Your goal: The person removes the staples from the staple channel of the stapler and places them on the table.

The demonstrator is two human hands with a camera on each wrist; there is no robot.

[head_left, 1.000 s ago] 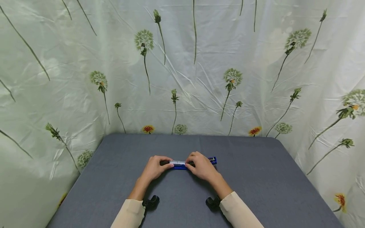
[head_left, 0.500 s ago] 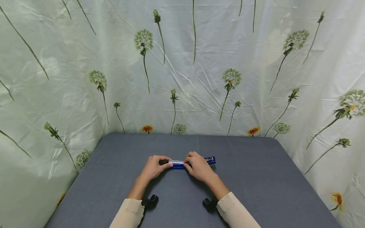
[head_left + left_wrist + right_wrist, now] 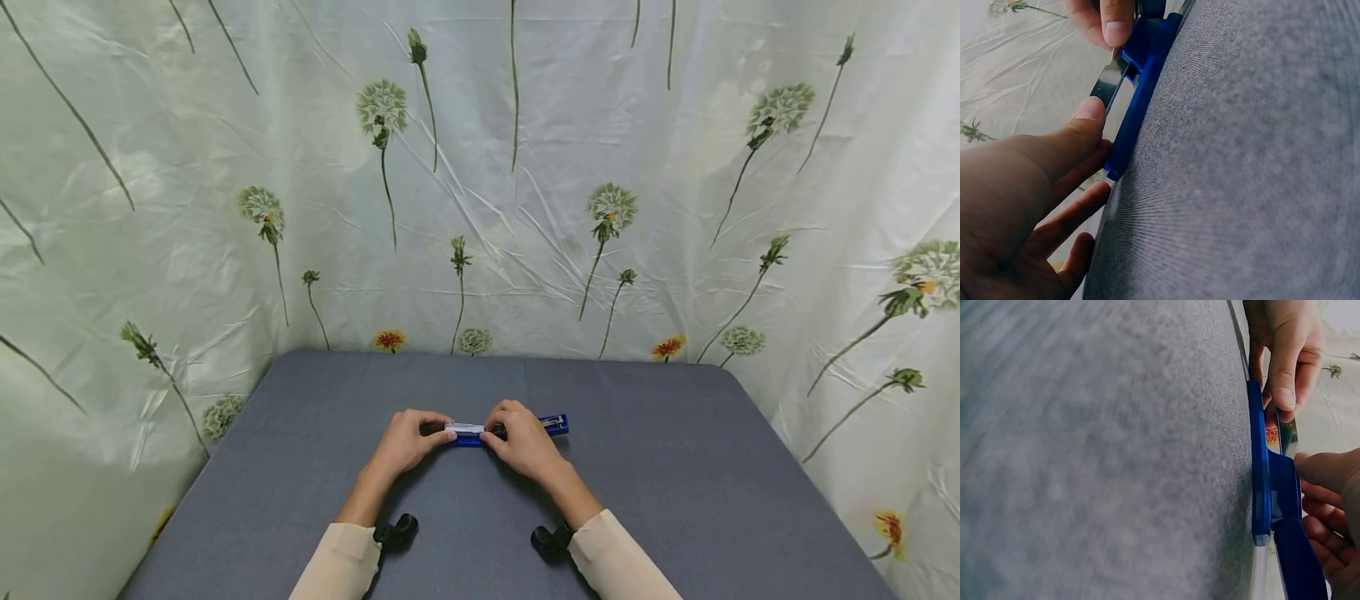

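Observation:
A blue stapler lies on the table with its top cover swung back to the right, baring the metal staple channel. My left hand pinches the free left end of that channel, thumb on the near side. It is raised above the blue base, with a gap between them in the left wrist view. My right hand grips the channel farther right, near the hinge, with thumb and fingertips. Whether small staples sit between its fingertips is hidden. In the right wrist view the folded-back cover passes below the right fingers.
The table has a grey cloth top with rounded far corners. Behind it hangs a pale curtain printed with dandelions. Black camera mounts sit on both wrists, close above the cloth.
The right hand has slid slightly left along the channel. The left hand keeps its hold, and the stapler stays in place apart from a small shift of the head view.

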